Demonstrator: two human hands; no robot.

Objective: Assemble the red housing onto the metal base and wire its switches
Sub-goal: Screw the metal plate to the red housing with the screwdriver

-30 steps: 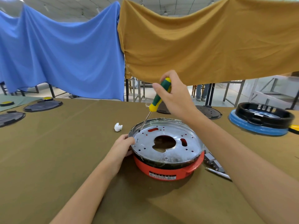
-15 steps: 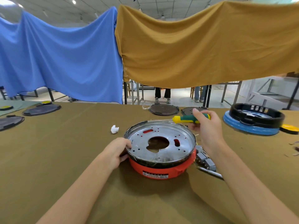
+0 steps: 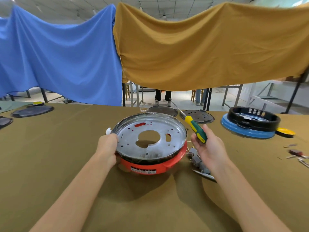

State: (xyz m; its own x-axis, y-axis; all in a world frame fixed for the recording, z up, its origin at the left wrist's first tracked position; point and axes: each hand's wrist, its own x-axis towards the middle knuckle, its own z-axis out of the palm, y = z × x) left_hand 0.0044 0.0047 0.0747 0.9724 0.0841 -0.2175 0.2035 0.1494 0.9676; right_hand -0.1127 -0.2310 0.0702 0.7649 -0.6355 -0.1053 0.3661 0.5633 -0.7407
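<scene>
Red housing (image 3: 151,166) sits mid-surface under the metal base (image 3: 150,138). My left hand (image 3: 107,144) grips its rim; my right hand (image 3: 206,146) loosely cradles the screwdriver (image 3: 195,128), which I think could slip.

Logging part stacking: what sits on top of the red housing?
A metal base, holed, lies on the red housing; olive table shows through its centre hole. The inside is otherwise covered.
</scene>
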